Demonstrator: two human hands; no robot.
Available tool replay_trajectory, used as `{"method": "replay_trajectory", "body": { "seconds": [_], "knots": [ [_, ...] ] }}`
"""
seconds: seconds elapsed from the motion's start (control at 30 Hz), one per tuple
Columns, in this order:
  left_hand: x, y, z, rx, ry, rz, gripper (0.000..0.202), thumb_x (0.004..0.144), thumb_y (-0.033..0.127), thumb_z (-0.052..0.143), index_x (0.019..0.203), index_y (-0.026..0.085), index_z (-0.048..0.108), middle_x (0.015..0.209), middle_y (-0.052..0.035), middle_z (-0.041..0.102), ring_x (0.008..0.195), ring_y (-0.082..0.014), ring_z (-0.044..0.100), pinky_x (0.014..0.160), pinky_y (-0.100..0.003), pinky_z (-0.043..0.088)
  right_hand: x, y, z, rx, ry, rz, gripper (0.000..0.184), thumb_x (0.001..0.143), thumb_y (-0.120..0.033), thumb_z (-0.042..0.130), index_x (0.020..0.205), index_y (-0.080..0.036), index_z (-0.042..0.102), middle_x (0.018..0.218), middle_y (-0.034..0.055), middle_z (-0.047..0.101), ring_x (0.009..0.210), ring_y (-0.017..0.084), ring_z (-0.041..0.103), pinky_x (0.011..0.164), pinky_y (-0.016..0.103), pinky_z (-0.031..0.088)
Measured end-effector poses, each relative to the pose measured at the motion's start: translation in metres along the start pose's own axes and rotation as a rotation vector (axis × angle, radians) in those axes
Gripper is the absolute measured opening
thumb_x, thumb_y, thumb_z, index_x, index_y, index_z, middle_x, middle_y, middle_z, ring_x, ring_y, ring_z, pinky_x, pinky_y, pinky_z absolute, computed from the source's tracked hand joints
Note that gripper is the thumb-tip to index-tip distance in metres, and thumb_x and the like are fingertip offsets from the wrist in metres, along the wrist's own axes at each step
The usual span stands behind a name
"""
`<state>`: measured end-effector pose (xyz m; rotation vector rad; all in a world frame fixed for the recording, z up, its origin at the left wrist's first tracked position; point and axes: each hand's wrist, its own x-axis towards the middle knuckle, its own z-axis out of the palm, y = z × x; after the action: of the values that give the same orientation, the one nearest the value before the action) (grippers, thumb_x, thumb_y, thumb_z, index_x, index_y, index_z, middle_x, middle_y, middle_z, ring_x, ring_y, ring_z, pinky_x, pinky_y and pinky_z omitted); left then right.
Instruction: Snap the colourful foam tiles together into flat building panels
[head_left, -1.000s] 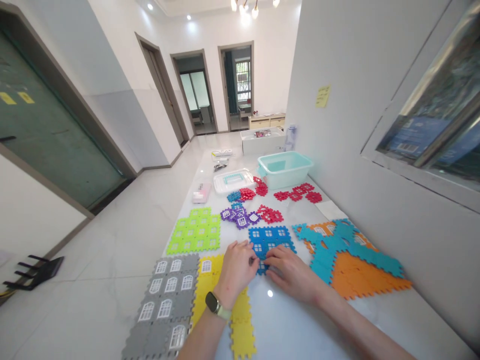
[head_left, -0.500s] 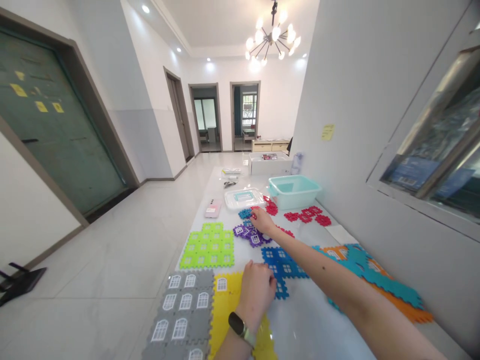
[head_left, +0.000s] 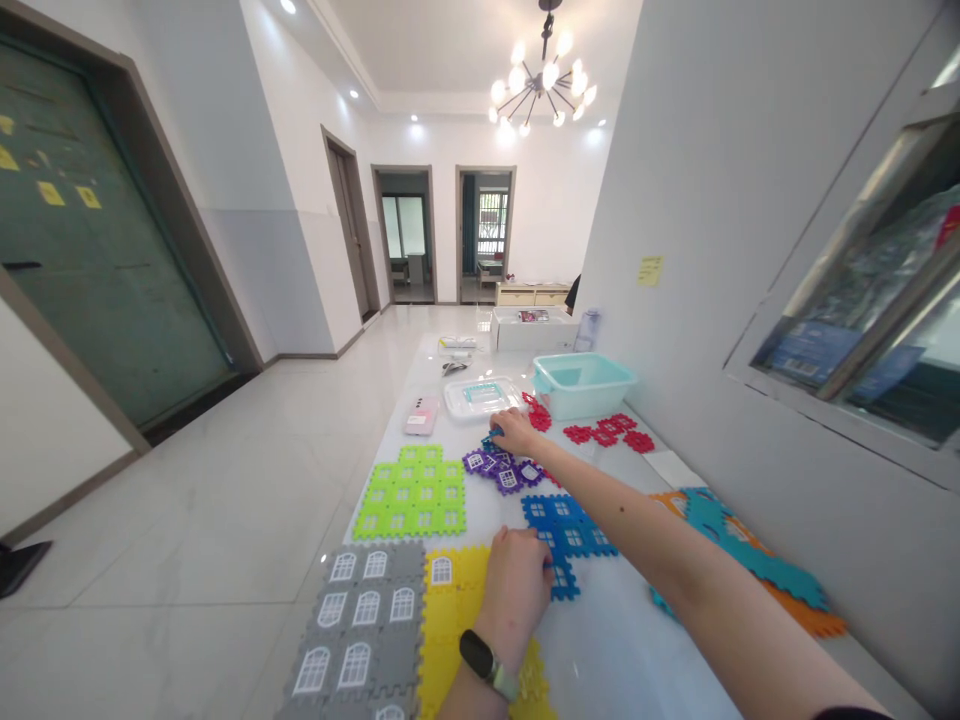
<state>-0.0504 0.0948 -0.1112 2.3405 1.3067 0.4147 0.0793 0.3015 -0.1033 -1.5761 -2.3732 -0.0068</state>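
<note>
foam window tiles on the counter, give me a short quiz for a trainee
1. True or false: the right hand is on the lime green tiles.
2. Which tiles lie just in front of the pale teal plastic tub: A gray, B red, C yellow?
3. Which wrist wears the watch?

Key: 1 false; 2 B; 3 the left wrist

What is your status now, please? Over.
Left hand at blue window-tile sheet. Right hand on small blue foam pieces. Purple foam tiles directly beside right hand.
</note>
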Motion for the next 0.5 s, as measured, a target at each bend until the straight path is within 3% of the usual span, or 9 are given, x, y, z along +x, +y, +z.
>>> {"method": "replay_trajectory", "body": {
  "seconds": [0.13,0.27,0.4,0.5],
  "knots": [
    [0.0,0.0,-0.005,0.029,0.03,0.037,0.015,0.08,0.016,0.063,0.078,0.021,0.076,0.089,-0.0063,0.073,0.087,-0.0239,0.067,0.092,-0.039,0.049,-0.038,0.002,-0.014,0.072,0.096,-0.05,0.018,0.092,-0.018,0.047,0.092,-0.015,0.064,0.094,0.011,0.067,0.095,0.024,0.058,0.086,0.036,0.044],
    [-0.001,0.0,-0.006,0.038,0.044,0.054,0.014,0.08,0.015,0.062,0.074,0.021,0.074,0.087,-0.0049,0.07,0.084,-0.0226,0.066,0.081,-0.035,0.051,-0.105,0.008,-0.031,0.192,0.131,-0.105,0.02,0.094,-0.017,0.046,0.103,-0.017,0.065,0.099,0.0089,0.068,0.095,0.02,0.062,0.086,0.032,0.049],
    [-0.004,0.0,-0.005,0.019,0.051,0.067,0.012,0.082,0.017,0.062,0.081,0.021,0.073,0.1,-0.0055,0.069,0.094,-0.0232,0.065,0.091,-0.038,0.05,-0.19,0.014,-0.041,0.373,0.176,-0.147,0.025,0.092,-0.015,0.051,0.108,-0.022,0.068,0.107,0.0077,0.069,0.102,0.021,0.064,0.091,0.035,0.051],
    [-0.004,0.002,0.002,0.007,0.08,0.143,0.023,0.082,0.015,0.063,0.102,0.022,0.071,0.122,-0.0074,0.065,0.112,-0.0257,0.061,0.101,-0.041,0.046,-0.243,0.011,-0.041,0.423,0.156,-0.164,0.029,0.089,-0.011,0.053,0.108,-0.024,0.071,0.113,0.0079,0.069,0.103,0.021,0.065,0.09,0.037,0.053]
  ]
}}
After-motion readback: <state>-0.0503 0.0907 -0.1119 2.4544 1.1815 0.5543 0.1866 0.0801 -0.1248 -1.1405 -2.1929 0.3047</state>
